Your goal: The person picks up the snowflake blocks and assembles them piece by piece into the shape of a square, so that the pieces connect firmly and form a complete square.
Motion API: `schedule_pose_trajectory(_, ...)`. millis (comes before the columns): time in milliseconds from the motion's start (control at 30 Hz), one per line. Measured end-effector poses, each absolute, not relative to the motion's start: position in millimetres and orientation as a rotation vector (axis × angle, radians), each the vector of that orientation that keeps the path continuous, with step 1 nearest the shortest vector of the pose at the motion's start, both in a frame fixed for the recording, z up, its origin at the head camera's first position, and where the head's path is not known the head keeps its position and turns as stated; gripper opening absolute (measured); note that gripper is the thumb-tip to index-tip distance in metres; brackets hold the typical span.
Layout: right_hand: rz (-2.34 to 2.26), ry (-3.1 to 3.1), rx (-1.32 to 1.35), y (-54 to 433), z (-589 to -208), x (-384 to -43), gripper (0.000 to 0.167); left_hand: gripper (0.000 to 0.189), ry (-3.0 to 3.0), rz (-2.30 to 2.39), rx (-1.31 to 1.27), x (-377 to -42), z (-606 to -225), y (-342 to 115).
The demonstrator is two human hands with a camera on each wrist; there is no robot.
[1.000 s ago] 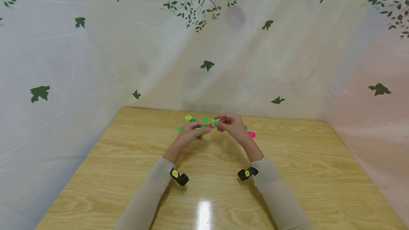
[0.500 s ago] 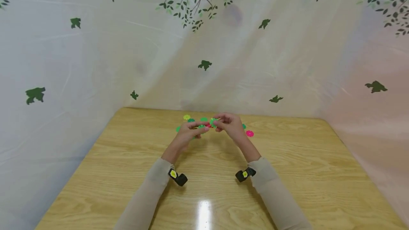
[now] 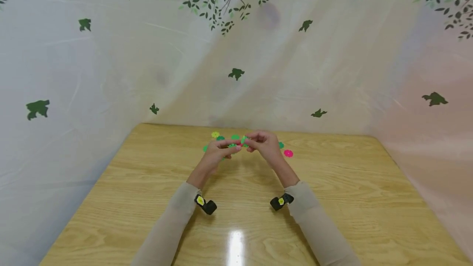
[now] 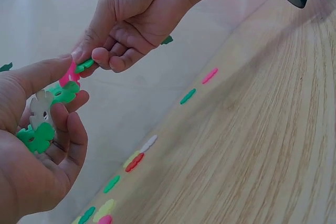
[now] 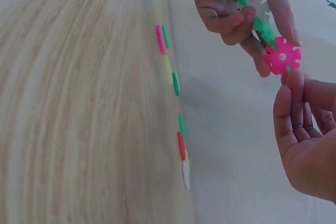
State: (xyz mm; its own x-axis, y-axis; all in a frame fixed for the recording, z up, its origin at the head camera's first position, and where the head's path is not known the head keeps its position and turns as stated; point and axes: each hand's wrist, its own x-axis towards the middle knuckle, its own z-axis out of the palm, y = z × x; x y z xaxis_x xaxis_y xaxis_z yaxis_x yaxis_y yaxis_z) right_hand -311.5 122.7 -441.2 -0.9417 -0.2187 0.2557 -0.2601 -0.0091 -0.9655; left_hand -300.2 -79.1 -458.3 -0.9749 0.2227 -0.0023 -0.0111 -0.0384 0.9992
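My left hand [image 3: 217,154] grips a short chain of slotted, flower-shaped plastic discs above the far part of the table. In the right wrist view the chain shows a white disc [image 5: 256,10] between green ones and a pink disc [image 5: 283,56] at its end. The left thumb and index finger hold that pink end. With thumb and index finger, my right hand [image 3: 267,146] pinches another green disc [image 4: 84,66] at the pink disc's edge. The right fingers hide most of this green disc in the right wrist view.
Several loose discs lie along the table's far side, including a pink disc [image 3: 288,153] at the right, a yellow disc [image 3: 215,134] at the left and a red disc [image 4: 134,162]. A leaf-printed cloth [image 3: 184,85] hangs behind the wooden table [image 3: 332,184].
The green disc in my right hand has turned more edge-on and come slightly left against the pink disc. My left hand keeps its hold on the chain. The head view has shifted a little.
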Motion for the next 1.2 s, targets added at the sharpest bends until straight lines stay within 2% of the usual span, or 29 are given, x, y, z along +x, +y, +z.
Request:
schedule_pose_trajectory(233, 2.168, -2.243, 0.506, 125.3, -440.1, -313.2, 0.027, 0.030, 2.068, 2.131, 0.262, -301.4, -461.5, -78.8)
schedule_pose_trajectory(633, 2.066, -2.431, 0.579, 132.8, -434.9, -317.7, 0.026, 0.050, 2.011, 2.001, 0.423, -299.2, -464.5, -76.1)
schedule_pose_trajectory(1000, 1.968, -2.536, 0.583, 134.8, -433.1, -323.5, 0.031, 0.051, 1.967, 1.884, 0.487, -297.3, -468.5, -72.7)
schedule_pose_trajectory(1200, 1.849, -2.605, 0.716, 139.3, -423.1, -325.1, 0.030, 0.050, 1.939, 1.890, 0.390, -295.1, -467.5, -68.9)
